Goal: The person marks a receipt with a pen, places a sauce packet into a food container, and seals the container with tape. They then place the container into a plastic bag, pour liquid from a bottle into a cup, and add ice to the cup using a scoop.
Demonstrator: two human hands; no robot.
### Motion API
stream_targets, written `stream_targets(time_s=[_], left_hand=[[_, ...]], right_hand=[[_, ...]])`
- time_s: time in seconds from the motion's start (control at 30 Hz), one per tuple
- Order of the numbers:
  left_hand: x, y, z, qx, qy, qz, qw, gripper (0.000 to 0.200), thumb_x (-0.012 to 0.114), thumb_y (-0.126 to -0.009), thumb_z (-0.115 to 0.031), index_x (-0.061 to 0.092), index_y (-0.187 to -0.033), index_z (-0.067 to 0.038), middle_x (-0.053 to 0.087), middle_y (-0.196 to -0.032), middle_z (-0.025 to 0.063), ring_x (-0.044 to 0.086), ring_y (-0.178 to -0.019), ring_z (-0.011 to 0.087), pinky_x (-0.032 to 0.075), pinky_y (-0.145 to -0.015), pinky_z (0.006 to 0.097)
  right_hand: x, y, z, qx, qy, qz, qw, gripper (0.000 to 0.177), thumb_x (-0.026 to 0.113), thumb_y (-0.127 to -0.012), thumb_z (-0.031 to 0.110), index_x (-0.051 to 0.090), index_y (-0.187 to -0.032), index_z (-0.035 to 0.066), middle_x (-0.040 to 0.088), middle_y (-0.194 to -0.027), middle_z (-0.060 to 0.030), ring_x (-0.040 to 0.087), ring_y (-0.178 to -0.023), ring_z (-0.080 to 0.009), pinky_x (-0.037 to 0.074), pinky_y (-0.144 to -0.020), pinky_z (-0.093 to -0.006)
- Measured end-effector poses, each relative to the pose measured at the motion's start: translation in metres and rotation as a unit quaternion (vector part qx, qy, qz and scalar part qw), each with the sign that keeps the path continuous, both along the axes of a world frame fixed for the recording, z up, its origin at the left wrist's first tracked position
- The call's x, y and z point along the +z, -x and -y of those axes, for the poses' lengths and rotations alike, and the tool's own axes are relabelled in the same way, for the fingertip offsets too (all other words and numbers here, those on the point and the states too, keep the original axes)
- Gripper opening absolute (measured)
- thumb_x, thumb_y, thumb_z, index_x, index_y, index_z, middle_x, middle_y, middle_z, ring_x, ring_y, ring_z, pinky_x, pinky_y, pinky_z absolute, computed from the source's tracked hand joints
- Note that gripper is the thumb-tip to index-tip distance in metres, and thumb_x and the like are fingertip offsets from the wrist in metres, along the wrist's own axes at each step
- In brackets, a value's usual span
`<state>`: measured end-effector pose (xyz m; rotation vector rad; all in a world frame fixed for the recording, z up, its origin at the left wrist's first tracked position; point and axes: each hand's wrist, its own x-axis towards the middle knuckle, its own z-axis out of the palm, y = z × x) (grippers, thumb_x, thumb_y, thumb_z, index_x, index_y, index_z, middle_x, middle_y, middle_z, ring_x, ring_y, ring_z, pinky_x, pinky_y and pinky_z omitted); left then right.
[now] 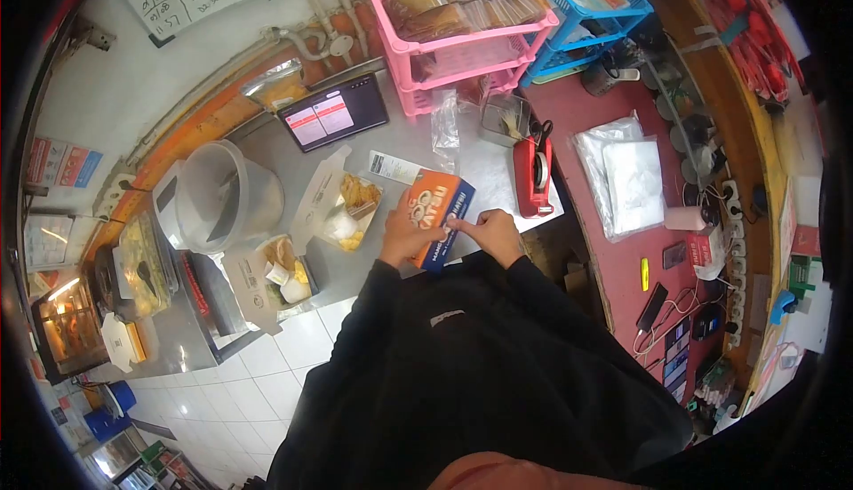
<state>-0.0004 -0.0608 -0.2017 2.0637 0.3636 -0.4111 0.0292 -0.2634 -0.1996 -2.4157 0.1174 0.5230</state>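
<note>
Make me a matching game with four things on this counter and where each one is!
Things:
1. orange cardboard box
2. red tape dispenser
3. black flat tablet
4. pink plastic rack

Places:
A. by the wall, screen lit
B. touched by the left hand and the right hand
C. at the back, stacked with clear packets
D. right of the box, near the edge of the grey counter

Pairs: 1-B, 2-D, 3-A, 4-C

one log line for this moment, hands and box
left hand: holding orange box | right hand: fingers on its top | open food box: beside it on counter
</note>
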Motion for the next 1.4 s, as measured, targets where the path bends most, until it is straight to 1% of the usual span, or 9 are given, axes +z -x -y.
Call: stream_targets(time_s=[0.23, 0.33, 0.43, 0.47, 0.63, 0.77, 0.93, 1.03, 1.4], left_hand=[[-0.010, 0.020, -0.028, 0.037, 0.603, -0.203, 0.771, 0.081, 0.065, -0.074, -0.018, 0.029, -0.146, -0.005, 0.057, -0.123, 0.0118, 0.063, -0.102, 0.0175, 0.055, -0.085, 0.0335], [-0.009, 0.020, -0.024, 0.039, 0.567, -0.111, 0.815, 0.088, 0.068, -0.072, -0.020, 0.027, -0.148, -0.006, 0.055, -0.126, 0.0127, 0.062, -0.104, 0.0190, 0.053, -0.088, 0.0302], [-0.031, 0.027, -0.017, -0.012, 0.036, 0.041, 0.998, 0.109, 0.079, -0.062, -0.037, 0.021, -0.152, -0.016, 0.052, -0.114, 0.0135, 0.052, -0.109, 0.0301, 0.041, -0.093, 0.0455], [-0.036, 0.029, -0.018, -0.035, -0.185, 0.057, 0.980, 0.113, 0.081, -0.060, -0.040, 0.020, -0.153, -0.019, 0.051, -0.111, 0.0134, 0.050, -0.110, 0.0319, 0.038, -0.093, 0.0481], [-0.087, 0.037, -0.014, 0.062, -0.271, 0.141, 0.950, 0.093, 0.077, -0.059, -0.063, 0.049, -0.138, -0.023, 0.051, -0.106, 0.0086, 0.048, -0.102, 0.0267, 0.032, -0.084, 0.0448], [-0.120, 0.049, -0.020, 0.098, -0.324, 0.283, 0.898, 0.064, 0.072, -0.078, -0.035, 0.050, -0.137, -0.020, 0.051, -0.114, 0.0120, 0.048, -0.107, 0.0286, 0.033, -0.092, 0.0470], [-0.124, 0.073, -0.071, 0.579, -0.298, 0.226, 0.724, 0.046, 0.058, -0.086, -0.020, 0.054, -0.130, -0.008, 0.057, -0.103, 0.0174, 0.055, -0.092, 0.0367, 0.044, -0.081, 0.0463], [-0.181, 0.093, -0.116, 0.457, -0.109, 0.176, 0.865, 0.043, 0.053, -0.087, -0.014, 0.052, -0.129, -0.004, 0.060, -0.085, 0.0226, 0.059, -0.075, 0.0366, 0.047, -0.071, 0.0465], [-0.078, 0.111, -0.042, 0.386, 0.117, 0.140, 0.904, 0.048, 0.069, -0.088, -0.024, 0.054, -0.125, 0.002, 0.054, -0.055, 0.0022, 0.048, -0.045, 0.0097, 0.039, -0.045, 0.0272]], right_hand=[[-0.022, 0.002, -0.004, 0.011, -0.394, -0.137, 0.909, 0.039, 0.076, -0.081, 0.035, 0.062, -0.063, 0.004, 0.053, -0.050, 0.0008, 0.049, -0.042, -0.0076, 0.035, -0.042, -0.0211], [-0.046, -0.004, 0.003, 0.003, -0.264, -0.117, 0.957, 0.030, 0.079, -0.079, 0.027, 0.063, -0.068, 0.004, 0.056, -0.053, -0.0009, 0.052, -0.046, -0.0076, 0.037, -0.043, -0.0215], [-0.068, -0.006, 0.022, 0.090, -0.144, -0.124, 0.978, 0.025, 0.080, -0.077, 0.024, 0.065, -0.075, 0.004, 0.062, -0.060, -0.0025, 0.057, -0.052, -0.0081, 0.044, -0.047, -0.0247], [-0.073, -0.011, 0.019, 0.054, -0.151, -0.193, 0.968, 0.025, 0.080, -0.078, 0.025, 0.065, -0.078, 0.005, 0.063, -0.061, -0.0022, 0.058, -0.052, -0.0082, 0.045, -0.048, -0.0264], [-0.085, -0.072, -0.055, 0.207, -0.114, 0.033, 0.971, 0.025, 0.075, -0.081, 0.027, 0.066, -0.087, 0.006, 0.066, -0.070, -0.0076, 0.063, -0.060, -0.0178, 0.050, -0.056, -0.0309], [-0.087, -0.107, -0.165, 0.284, -0.114, 0.180, 0.935, 0.029, 0.067, -0.083, 0.028, 0.064, -0.101, 0.006, 0.067, -0.081, -0.0158, 0.066, -0.076, -0.0339, 0.053, -0.070, -0.0404], [-0.136, -0.125, -0.235, 0.456, 0.037, 0.108, 0.883, 0.029, 0.061, -0.082, 0.019, 0.062, -0.106, 0.003, 0.068, -0.090, -0.0205, 0.066, -0.087, -0.0391, 0.051, -0.080, -0.0479], [-0.129, -0.126, -0.241, 0.507, 0.039, 0.124, 0.852, 0.027, 0.059, -0.082, 0.014, 0.062, -0.105, 0.001, 0.068, -0.092, -0.0219, 0.066, -0.089, -0.0395, 0.051, -0.080, -0.0477], [-0.061, -0.114, -0.054, 0.334, -0.229, -0.317, 0.857, 0.056, 0.077, -0.081, 0.018, 0.053, -0.127, -0.004, 0.063, -0.102, -0.0170, 0.066, -0.086, -0.0227, 0.062, -0.066, -0.0362]])
